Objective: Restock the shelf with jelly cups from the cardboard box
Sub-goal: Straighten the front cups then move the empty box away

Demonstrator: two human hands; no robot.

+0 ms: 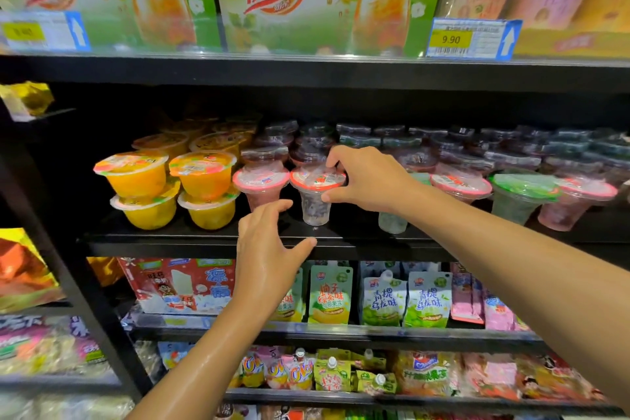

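four orange cups (170,187) sit stacked at nine o'clock of the jelly cup (317,193). the right hand (368,181) pinches its pink lid on the shelf (204,242). the left hand (269,242) hangs open below.

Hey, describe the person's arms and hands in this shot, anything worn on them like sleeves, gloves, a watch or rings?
Both arms are bare as far as the frame shows, with no sleeve visible. The left hand and right hand have no gloves, and no watch, bracelet or ring shows on either wrist or on the visible fingers. The left forearm has a slight sheen under the shop lighting. Fingernails look short and unpainted.
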